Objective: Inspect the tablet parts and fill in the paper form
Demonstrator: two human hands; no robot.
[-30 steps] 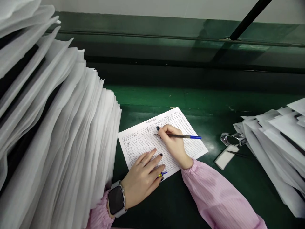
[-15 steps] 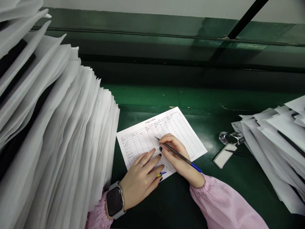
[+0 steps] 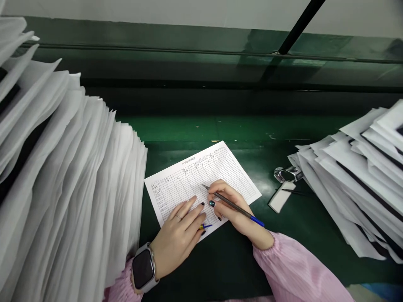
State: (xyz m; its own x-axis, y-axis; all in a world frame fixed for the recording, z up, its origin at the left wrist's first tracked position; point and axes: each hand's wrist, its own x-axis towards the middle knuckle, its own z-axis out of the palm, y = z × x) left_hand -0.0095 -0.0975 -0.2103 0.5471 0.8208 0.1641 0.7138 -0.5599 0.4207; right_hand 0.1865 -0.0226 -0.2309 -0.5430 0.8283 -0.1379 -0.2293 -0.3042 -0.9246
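A printed form sheet [image 3: 217, 167] with a ruled table lies on the dark green table [image 3: 239, 260]. My right hand [image 3: 234, 207] grips a slim pen [image 3: 234, 205] with a blue end, its tip touching the middle of the sheet. My left hand [image 3: 179, 235] rests flat on the sheet's near left part, fingers spread, a ring on one finger and a smartwatch [image 3: 143, 268] on the wrist. Under its fingertips a small yellow and blue object [image 3: 204, 226] pokes out. Both arms wear pink sleeves.
A tall leaning stack of white sheets [image 3: 63, 167] fills the left side. Another spread pile of white sheets [image 3: 355, 172] lies at the right. Between it and the form lie a shiny metal clip [image 3: 286, 173] and a small white card [image 3: 280, 201]. A green rail runs along the back.
My right hand pulled back from the form's upper area toward its middle, and the pen swung from level to slanted. The view shifted, so everything sits further left.
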